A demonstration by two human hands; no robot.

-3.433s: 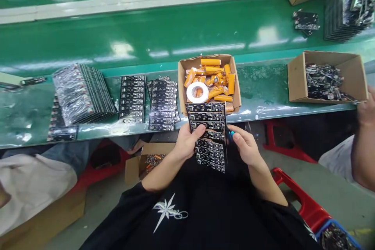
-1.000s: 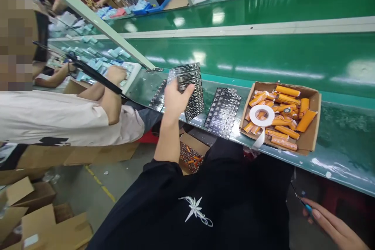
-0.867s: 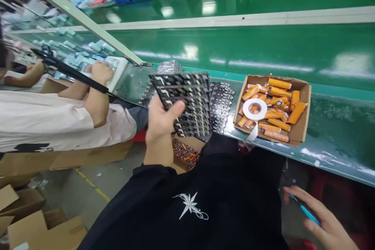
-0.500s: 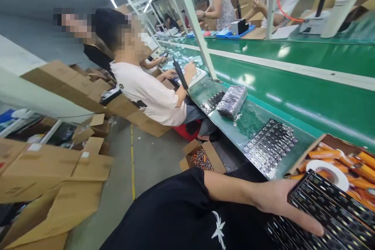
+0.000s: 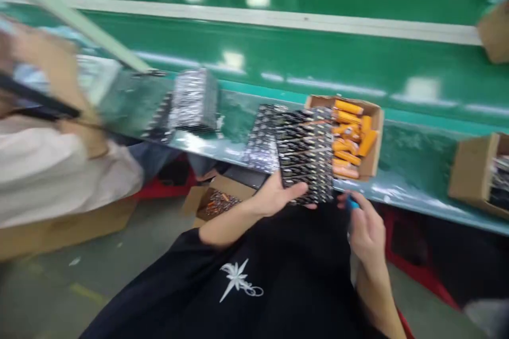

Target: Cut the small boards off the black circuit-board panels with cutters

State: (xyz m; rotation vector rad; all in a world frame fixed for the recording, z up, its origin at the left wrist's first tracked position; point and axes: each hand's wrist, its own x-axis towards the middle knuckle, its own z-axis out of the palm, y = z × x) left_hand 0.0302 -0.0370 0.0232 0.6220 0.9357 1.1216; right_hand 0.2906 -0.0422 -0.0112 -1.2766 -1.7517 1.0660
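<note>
My left hand (image 5: 276, 197) grips the lower left edge of a black circuit board panel (image 5: 304, 153) with rows of small parts, thumb on its face. The panel is raised and tilted, and motion blurs it. My right hand (image 5: 368, 228) is closed around a small blue object (image 5: 351, 203), mostly hidden in the fingers and blurred; its kind I cannot tell. Behind the panel, a cardboard box (image 5: 379, 140) holds orange cylindrical cells (image 5: 350, 140). More circuit boards (image 5: 258, 140) lie flat on the bench to the left of the raised panel.
A tall stack of boards (image 5: 193, 98) stands farther left on the bench (image 5: 413, 169). A co-worker's arm (image 5: 75, 100) reaches in at left. Another cardboard box (image 5: 473, 169) sits at right. Below the bench edge is an open carton (image 5: 194, 204) of small parts.
My view has swung right and down, from the co-worker to the bench in front of me. My right hand has come into view. The panel stays in my left hand.
</note>
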